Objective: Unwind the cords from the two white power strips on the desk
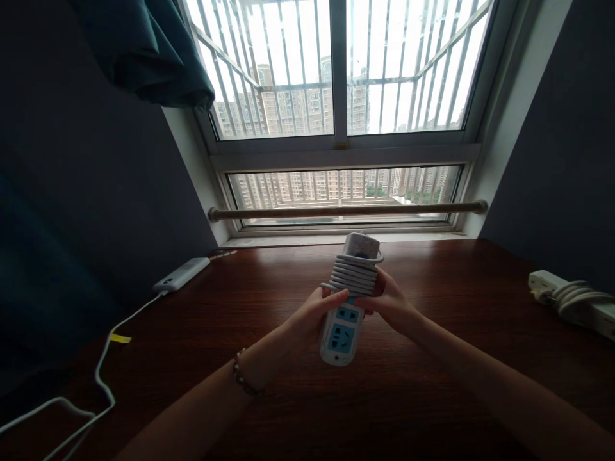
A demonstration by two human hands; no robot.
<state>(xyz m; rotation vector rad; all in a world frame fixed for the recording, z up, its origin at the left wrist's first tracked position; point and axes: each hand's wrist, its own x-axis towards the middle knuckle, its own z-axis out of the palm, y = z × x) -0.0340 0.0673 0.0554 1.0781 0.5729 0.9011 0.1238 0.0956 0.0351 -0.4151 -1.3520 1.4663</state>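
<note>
Above a dark wooden desk (432,384) by the window (339,96), you hold a white power strip (343,320) with both hands, its cord (354,274) coiled tightly round the far half. Your left hand (314,314) grips the strip from the left, thumb pressed across its front just below the coil; your right hand (388,299) closes on the right side, fingers curled against the wraps. A bracelet (241,376) circles your left wrist. At far left a white power bank (181,274) lies on the desk, its cable (100,371) trailing towards you. At far right a second strip (574,301) lies with its own bundled cord. Nothing lies between you and the strip.
</note>
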